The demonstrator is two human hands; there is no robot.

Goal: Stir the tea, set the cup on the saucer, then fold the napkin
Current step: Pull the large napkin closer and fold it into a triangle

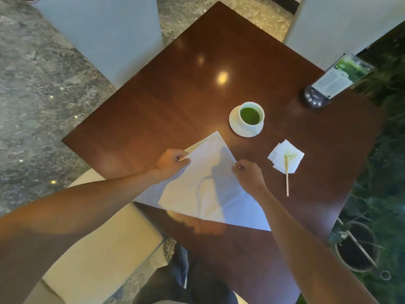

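Table (175,102): dark brown, glossy, square, set corner-on; fills the middle of the frame, with ceiling lights mirrored near its upper centre.

Chairs: two pale ones at the far side, one in the upper left (103,34), one in the upper right (341,23); a cream seat (96,249) in the lower left.

Napkin (203,189): large, white, lying flat at centre and lower centre, folded over into a rough triangle with its apex toward the cup; creased, crossed by shadows of the arms.

Left hand (172,161): left of centre, pinching the napkin's left edge between thumb and fingers.

Right hand (248,175): just right of centre, pinching the napkin's right edge near the apex.

Plant pot (357,249): dark, lower right, beside the table, with a thin stake leaning across it.

Menu stand (335,82): upper right, a tilted card in a dark round base with buttons.

Saucer (236,128): white, right of centre, above the napkin.

Cup (252,115): white, standing on the saucer, holding green tea.

Small tissue (285,156): white, folded, right of the napkin, stained green.

Stir stick (286,176): thin, wooden, upper end on the tissue, lower end on the table.
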